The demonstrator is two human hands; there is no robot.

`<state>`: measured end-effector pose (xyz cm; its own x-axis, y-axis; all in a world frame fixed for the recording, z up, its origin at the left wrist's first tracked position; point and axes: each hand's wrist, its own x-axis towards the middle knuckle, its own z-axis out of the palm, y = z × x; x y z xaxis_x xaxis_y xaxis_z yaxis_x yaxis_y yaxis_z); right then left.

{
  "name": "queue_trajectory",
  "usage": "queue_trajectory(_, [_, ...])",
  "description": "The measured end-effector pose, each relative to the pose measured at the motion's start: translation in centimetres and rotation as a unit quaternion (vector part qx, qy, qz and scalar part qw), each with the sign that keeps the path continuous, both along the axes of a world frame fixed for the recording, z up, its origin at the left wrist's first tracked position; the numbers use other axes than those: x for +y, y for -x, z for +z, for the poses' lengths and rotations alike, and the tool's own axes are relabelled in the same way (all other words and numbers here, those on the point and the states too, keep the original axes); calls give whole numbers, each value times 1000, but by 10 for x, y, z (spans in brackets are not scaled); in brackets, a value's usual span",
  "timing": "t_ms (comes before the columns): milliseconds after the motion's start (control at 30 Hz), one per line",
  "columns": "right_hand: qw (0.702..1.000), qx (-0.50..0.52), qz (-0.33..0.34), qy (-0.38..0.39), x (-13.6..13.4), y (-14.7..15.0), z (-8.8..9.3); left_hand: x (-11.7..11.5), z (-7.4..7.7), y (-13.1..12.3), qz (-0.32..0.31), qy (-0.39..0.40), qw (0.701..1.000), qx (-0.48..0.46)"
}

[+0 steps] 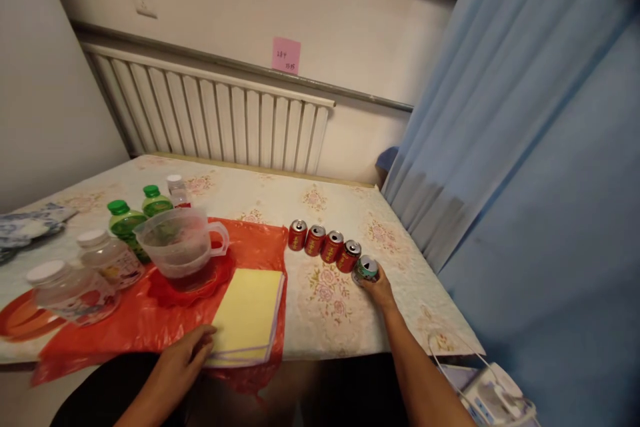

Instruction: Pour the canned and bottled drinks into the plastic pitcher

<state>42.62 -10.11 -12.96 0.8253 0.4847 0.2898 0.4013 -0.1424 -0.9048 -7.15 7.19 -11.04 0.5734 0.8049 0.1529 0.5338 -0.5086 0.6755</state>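
Note:
On the right side of the table, my right hand (pixel 381 287) is wrapped round a green drink can (pixel 366 267). This can stands upright at the near end of a slanting row, beside several red drink cans (pixel 332 247); all their tops look opened. My left hand (pixel 190 352) is closed with its fingers curled, resting at the lower left edge of a stack of yellow paper (pixel 250 310). Nothing shows inside its fingers. The stack lies on a red plastic sheet (pixel 135 320).
Left of the paper, a clear plastic jug (pixel 175 247) stands in a red dish (pixel 160 290). Beyond are green-capped bottles (pixel 125 220) and white-lidded jars (pixel 75 293). A flowered cloth covers the table (pixel 340 330). A radiator (pixel 215 117) and blue curtain (pixel 480 113) border it.

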Motion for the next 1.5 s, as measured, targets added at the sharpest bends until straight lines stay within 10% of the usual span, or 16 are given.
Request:
queue_trajectory(233, [998, 27, -15, 48, 0, 8, -1, 10, -24, -26, 2, -91, 996, -18])
queue_trajectory(467, [998, 15, -11, 58, -6, 79, 4, 32, -32, -36, 1, -199, 980, 9])
queue_trajectory(700, [992, -65, 109, 19, 55, 144, 56, 43, -44, -32, -24, -256, 963, 77])
queue_trajectory(1033, [902, -326, 278, -47, 201, 217, 167, 32, -45, -31, 0, -270, 959, 90])
queue_trajectory(1500, [736, -580, 350, -2, 294, 281, 217, 27, -50, -31, 29, -232, 966, 108])
